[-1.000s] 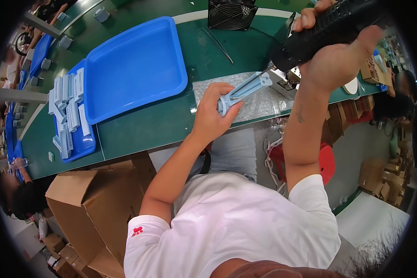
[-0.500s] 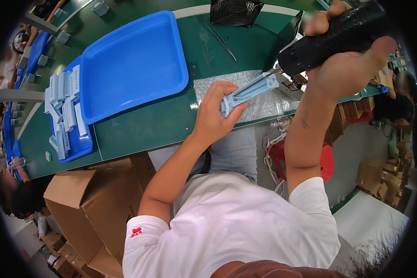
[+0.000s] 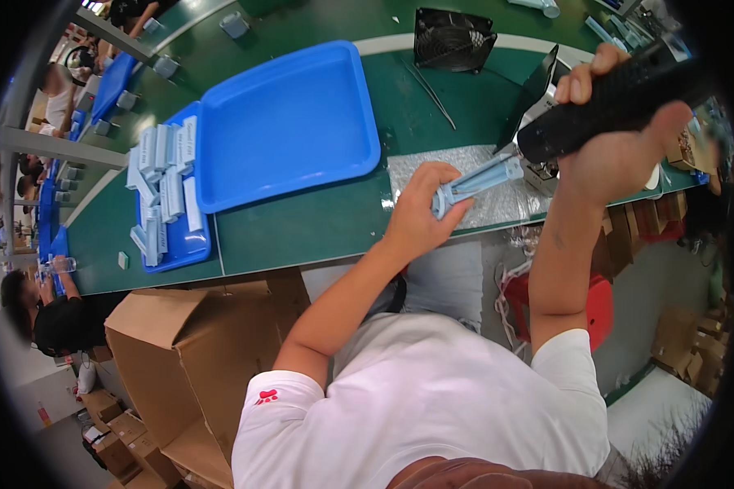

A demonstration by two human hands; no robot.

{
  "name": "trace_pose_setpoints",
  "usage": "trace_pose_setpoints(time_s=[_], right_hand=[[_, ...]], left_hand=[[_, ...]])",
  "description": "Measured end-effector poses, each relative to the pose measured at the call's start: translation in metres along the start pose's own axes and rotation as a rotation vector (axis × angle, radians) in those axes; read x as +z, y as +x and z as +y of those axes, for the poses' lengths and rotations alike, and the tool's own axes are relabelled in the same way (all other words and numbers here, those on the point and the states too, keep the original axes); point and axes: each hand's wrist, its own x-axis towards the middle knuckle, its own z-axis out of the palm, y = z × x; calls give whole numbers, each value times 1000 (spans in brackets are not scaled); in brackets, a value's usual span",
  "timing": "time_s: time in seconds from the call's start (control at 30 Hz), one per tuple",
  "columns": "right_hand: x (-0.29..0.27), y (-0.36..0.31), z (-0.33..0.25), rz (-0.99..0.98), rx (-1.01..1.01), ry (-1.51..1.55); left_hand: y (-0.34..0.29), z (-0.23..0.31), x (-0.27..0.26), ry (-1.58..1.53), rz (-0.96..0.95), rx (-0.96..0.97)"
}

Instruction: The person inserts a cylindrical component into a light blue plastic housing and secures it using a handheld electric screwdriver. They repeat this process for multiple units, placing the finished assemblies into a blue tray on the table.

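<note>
- Pale-blue plastic housing, long and open-channelled, is held over the clear bubble wrap on the green table, slanting up toward the right.
- Its rounder end is gripped by the left hand, with the fingers bent over the top and the thumb pressed from below; the narrower far end is left free.
- By the right hand, closed around its barrel, a black power screwdriver is held with its nose just beside that free end. A thin shaft is pointed back along the channel; whether a screw is met by its tip cannot be told.
- Judged by its thin walls, the housing is likely light and fairly stiff, with a smooth surface that may be slippery. Its open rails could be flexed or cracked if squeezed hard, so the rounder end is best taken as the hold, with the channel kept clear.
- More weight is probably carried by the screwdriver, so a full-hand grip is suited to it.
- Beyond the hands, metal tweezers and a black fan are set out; more pale-blue pieces are heaped in the smaller blue tray, beside the large blue tray.
</note>
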Motion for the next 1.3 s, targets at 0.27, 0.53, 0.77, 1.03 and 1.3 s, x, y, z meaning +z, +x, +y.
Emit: trace_pose_setpoints(time_s=[0.27, 0.53, 0.77, 1.03, 1.3], right_hand=[[5, 34, -56, 64, -423, -247], [-30, 65, -21, -9, -604, -475], [-44, 51, -20, -62, -536, -361], [-24, 58, -44, -15, -507, -369], [-29, 65, -23, -45, -494, -363]], left_hand=[[-3, -4, 9, -2, 40, -193], [-3, -5, 8, 44, 35, -139], [-2, -1, 8, 14, 30, -151], [-1, -2, 8, 26, 16, -144], [-2, -5, 8, 28, 16, -122]])
